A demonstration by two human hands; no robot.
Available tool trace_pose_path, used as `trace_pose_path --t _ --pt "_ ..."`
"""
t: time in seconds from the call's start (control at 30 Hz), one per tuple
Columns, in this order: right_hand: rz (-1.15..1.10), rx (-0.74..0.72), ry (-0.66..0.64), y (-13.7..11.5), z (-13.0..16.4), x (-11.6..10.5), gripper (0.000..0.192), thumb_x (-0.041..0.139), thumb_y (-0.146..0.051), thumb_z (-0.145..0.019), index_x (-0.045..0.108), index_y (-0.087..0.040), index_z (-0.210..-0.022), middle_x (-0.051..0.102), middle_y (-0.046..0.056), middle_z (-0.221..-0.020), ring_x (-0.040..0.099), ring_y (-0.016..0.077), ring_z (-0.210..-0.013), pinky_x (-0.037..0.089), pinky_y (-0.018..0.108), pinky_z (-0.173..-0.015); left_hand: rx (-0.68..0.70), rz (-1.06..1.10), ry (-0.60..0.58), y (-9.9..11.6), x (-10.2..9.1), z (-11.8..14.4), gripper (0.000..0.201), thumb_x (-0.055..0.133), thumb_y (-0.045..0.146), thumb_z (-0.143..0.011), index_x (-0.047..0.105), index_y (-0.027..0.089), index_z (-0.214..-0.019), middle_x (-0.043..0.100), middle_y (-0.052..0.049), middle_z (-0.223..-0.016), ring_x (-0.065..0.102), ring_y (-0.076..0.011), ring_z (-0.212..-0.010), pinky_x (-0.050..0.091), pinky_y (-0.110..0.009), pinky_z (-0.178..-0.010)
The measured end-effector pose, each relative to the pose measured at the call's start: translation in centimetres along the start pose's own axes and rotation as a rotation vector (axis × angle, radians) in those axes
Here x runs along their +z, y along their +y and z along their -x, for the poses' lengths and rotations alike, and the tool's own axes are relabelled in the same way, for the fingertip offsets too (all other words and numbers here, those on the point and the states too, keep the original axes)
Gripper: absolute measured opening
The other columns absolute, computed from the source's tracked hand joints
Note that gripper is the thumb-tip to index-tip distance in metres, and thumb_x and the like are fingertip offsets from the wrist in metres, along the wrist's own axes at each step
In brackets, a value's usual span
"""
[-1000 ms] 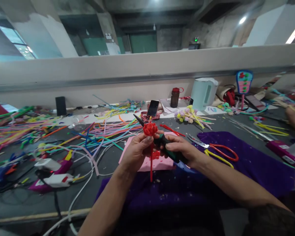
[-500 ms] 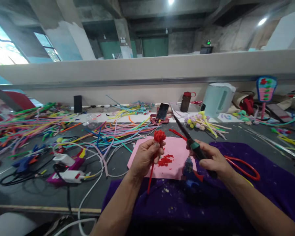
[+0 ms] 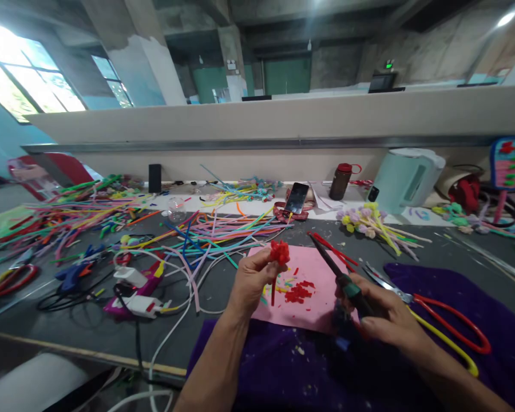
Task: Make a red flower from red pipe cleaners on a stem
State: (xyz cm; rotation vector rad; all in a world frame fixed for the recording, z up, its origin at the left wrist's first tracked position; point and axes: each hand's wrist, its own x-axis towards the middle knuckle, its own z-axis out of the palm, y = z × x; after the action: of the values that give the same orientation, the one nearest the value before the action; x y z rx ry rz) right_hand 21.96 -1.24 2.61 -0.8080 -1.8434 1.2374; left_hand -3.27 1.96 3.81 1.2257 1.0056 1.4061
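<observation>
Pale kettle [image 3: 405, 178], brown bottle [image 3: 340, 181], phone [image 3: 296, 198], red-and-yellow scissors [image 3: 442, 326], loose pipe cleaners [image 3: 90, 214].

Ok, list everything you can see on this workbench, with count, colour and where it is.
red flower on a stem: one, red, held in the left hand above the pink sheet
long-nose pliers: one, dark with green grip, in the right hand
pink sheet: one, pink, middle of the bench, with red scraps on it
scissors: one, red and yellow handles, on the purple cloth
purple cloth: one, near edge
loose stems: many, mixed colours, left and centre
phone: one, black, at the back
bottle: one, brown with red cap, at the back
kettle: one, pale green, back right
left hand: closed on the stem
right hand: closed on the pliers
</observation>
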Motion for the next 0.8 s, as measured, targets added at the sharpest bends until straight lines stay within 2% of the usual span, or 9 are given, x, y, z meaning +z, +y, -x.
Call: trace_pose_path --t 0.13,0.3,0.53,0.63,0.8 --pt "0.047 0.010 -0.018 0.3 0.3 0.0 0.027 0.053 -0.045 -0.072 0.057 -0.022 -0.085 0.051 0.006 -0.089 0.047 0.0245 -0.084 0.037 0.034 -0.073 0.021 0.003 -0.016 0.0 -0.3 0.0 0.010 0.071 0.024 -0.061 0.070 0.018 -0.068 0.060 -0.001 -0.064 0.052 -0.0128 -0.062 0.038 -0.022 -0.055" --pt "0.163 -0.038 -0.009 0.8 -0.1 -0.3 0.022 0.056 -0.039 -0.073 0.056 -0.020 -0.084 0.052 0.007 -0.093 0.049 0.0242 -0.089 0.038 0.034 -0.077 0.015 -0.064 -0.008 0.1 -0.3 0.2 0.016 0.065 0.029 -0.068 0.069 0.016 -0.076 0.060 -0.001 -0.065 0.051 -0.0110 -0.060 0.038 -0.022 -0.056" --pt "0.294 -0.138 0.034 1.5 -0.9 -1.6 0.020 0.058 -0.033 -0.073 0.055 -0.019 -0.087 0.053 0.006 -0.097 0.051 0.0222 -0.090 0.038 0.033 -0.079 0.072 -0.186 -0.046 -0.1 0.5 0.7 0.022 0.057 0.032 -0.076 0.067 0.017 -0.089 0.064 -0.004 -0.075 0.054 -0.0129 -0.069 0.041 -0.023 -0.062" --pt "0.300 -0.152 0.018 1.2 -0.8 -1.7 0.018 0.058 -0.030 -0.073 0.055 -0.019 -0.087 0.053 0.006 -0.094 0.051 0.0207 -0.087 0.039 0.031 -0.076 0.106 -0.214 -0.017 -0.3 0.5 0.6 0.024 0.056 0.032 -0.077 0.066 0.018 -0.093 0.064 -0.004 -0.076 0.056 -0.0135 -0.070 0.042 -0.023 -0.062" --pt "0.391 -0.165 0.005 -0.1 -0.3 -1.3 0.017 0.058 -0.016 -0.070 0.055 -0.019 -0.087 0.052 0.004 -0.096 0.051 0.0184 -0.087 0.039 0.029 -0.076 0.172 -0.264 0.025 -0.4 0.4 0.2 0.025 0.054 0.035 -0.078 0.066 0.016 -0.089 0.062 -0.003 -0.068 0.053 -0.0118 -0.060 0.040 -0.022 -0.054"
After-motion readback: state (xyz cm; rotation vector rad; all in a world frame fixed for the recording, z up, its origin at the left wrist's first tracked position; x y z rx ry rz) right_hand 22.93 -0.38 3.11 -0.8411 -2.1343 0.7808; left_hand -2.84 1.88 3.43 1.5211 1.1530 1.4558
